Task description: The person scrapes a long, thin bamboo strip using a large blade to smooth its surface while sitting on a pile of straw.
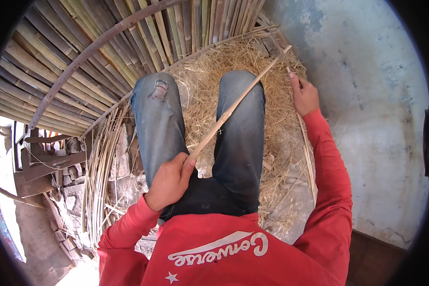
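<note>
Hands (169, 180) closed around bamboo strips (234, 106)

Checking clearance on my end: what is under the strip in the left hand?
The strip crosses over the right jeans leg, with straw-like shavings below on either side. What the strip and left hand directly cover can't be seen.

The strip (230, 110) is tan, the sleeves (331, 176) red
</note>
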Demonstrator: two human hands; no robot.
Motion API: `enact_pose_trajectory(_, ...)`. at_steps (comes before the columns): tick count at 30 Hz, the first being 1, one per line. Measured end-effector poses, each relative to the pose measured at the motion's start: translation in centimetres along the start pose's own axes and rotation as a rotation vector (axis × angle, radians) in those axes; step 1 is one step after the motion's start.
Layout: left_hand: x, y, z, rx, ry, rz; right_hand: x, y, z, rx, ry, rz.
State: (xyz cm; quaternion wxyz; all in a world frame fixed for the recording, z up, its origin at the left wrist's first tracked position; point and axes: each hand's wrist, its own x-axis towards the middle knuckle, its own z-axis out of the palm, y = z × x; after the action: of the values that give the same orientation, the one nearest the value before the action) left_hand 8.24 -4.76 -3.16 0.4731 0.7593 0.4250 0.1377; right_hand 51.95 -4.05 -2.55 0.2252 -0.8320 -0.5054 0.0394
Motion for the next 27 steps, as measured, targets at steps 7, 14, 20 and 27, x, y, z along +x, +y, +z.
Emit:
enact_pose_trajectory(7,-0.2,0.0,1.5,-0.031,0.043,-0.002,-6.8,-5.3,1.3,-0.051,-0.146,-0.410)
enact_pose_trajectory(14,1.7,0.9,0.7,0.084,0.102,0.069,-2.8,-3.7,1.9,-0.144,-0.002,-0.534)
enact_pose_trajectory(20,-0.9,-0.4,0.1,0.156,0.107,0.061,4.5,2.4,-1.2,-0.138,0.090,0.128)
enact_pose_trajectory(27,0.0,-0.4,1.6,0.206,0.071,0.024,-4.9,-4.8,0.2,-0.137,-0.101,-0.380)
